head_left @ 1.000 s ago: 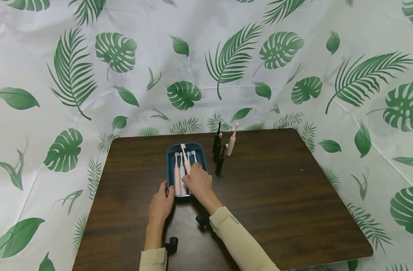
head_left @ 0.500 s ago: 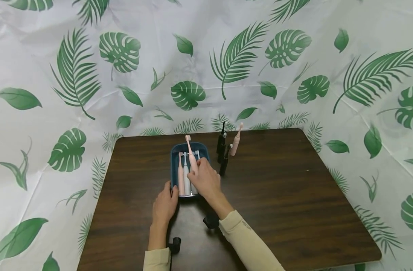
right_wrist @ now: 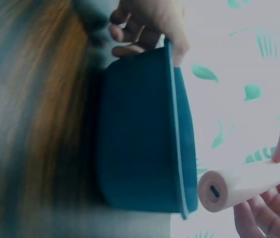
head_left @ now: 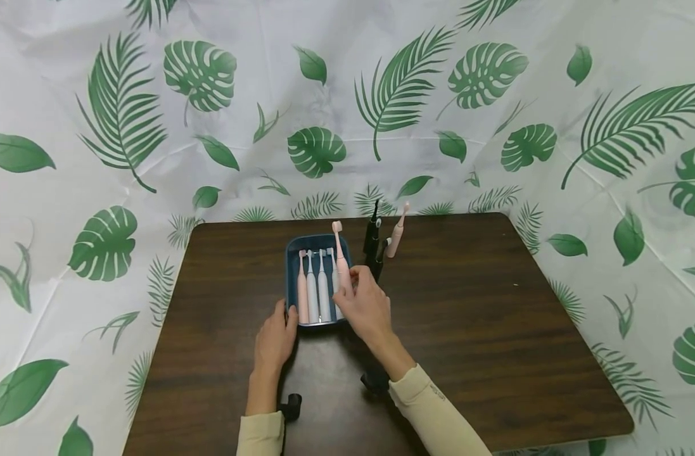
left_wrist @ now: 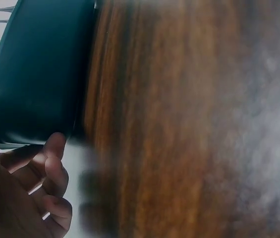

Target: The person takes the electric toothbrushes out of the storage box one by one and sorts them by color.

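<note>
A dark blue bin (head_left: 291, 272) holds one pink electric toothbrush (head_left: 303, 297) and several pale ones (head_left: 324, 294) lying side by side. My left hand (head_left: 274, 339) grips its near left corner; in the right wrist view the thumb laps over the rim, with the fingers against the outer wall. Over the bin's right side, my right hand (head_left: 368, 307) pinches another pink electric toothbrush (head_left: 343, 266) between thumb and fingers, brush head up. Its round base (right_wrist: 213, 191) shows just beyond the rim in the right wrist view. That hand partly covers the rightmost pale toothbrush.
Several black electric toothbrushes (head_left: 372, 240) stand upright on the wooden table (head_left: 467, 329), close to the bin's right side. Beside them stands a pink toothbrush (head_left: 396, 239). A leaf-patterned cloth (head_left: 256, 82) hangs behind the table. Both wrists carry small black mounts (head_left: 291, 407).
My right hand has raised the pink toothbrush out from among the others and carried it right, toward the bin's right wall. The pale toothbrushes show more now. The left hand keeps its hold.
</note>
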{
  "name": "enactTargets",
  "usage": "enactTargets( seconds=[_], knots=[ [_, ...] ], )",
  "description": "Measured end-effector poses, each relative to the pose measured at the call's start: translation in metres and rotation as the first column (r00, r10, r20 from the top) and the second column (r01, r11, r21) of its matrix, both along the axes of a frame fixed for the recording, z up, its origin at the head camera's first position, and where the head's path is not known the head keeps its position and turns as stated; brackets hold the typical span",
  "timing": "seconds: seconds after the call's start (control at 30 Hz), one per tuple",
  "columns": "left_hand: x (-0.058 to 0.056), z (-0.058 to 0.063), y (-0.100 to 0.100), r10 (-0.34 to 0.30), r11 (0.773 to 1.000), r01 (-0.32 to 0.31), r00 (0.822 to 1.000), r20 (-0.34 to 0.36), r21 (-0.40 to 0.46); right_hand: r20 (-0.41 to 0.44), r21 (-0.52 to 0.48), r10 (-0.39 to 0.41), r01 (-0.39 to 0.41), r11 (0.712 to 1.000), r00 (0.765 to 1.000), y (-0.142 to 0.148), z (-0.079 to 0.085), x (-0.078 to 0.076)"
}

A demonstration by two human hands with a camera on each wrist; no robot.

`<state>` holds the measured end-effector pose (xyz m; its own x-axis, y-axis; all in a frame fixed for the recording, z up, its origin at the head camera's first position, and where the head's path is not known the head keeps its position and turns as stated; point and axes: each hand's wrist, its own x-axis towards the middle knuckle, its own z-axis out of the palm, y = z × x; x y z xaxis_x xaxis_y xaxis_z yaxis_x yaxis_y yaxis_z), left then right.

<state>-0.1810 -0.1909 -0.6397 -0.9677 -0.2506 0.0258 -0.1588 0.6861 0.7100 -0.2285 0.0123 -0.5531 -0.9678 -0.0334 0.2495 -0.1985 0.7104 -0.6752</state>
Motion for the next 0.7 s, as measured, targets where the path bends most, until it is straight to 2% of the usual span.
enactTargets(
  seconds=[0.27,0.7],
  knots=[
    [-0.001,0.001,-0.001,0.003,1.000,-0.004,0.998,0.061,0.008,-0.127,-0.048,-0.006,0.000,0.999,0.992,0.020,-0.011,0.004],
    [-0.002,0.004,0.000,-0.002,1.000,0.001,0.999,0.049,0.016,-0.293,-0.174,-0.017,-0.036,0.984,0.956,0.057,-0.027,0.002]
  ],
)
